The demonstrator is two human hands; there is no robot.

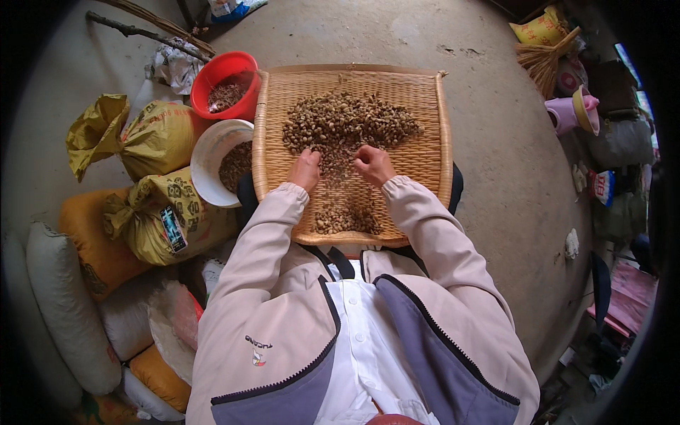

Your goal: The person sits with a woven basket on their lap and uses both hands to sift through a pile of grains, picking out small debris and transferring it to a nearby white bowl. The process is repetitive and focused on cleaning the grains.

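Observation:
A woven winnowing basket [406, 170] of bamboo or wicker rests across my lap. Heaped towards its far side is a broad pile of small brown nuts or pods [350, 119]. Finer, darker bits [337, 159] are spread below that pile, between my hands. A smaller heap of paler pieces [345, 219] sits at the near edge. My left hand [305, 171], its fingers curled down, is at the pile's near left edge. My right hand [375, 166] is bent likewise at the near right. Anything pinched in either hand is too small or hidden to make out.
Left of the basket stand a red plastic basin [252, 98] with dry debris and a white bucket [204, 159] with brown bits. Tied yellow sacks [159, 135] lie beyond, one carrying a phone [173, 228]. A straw broom [544, 61] is at the far right.

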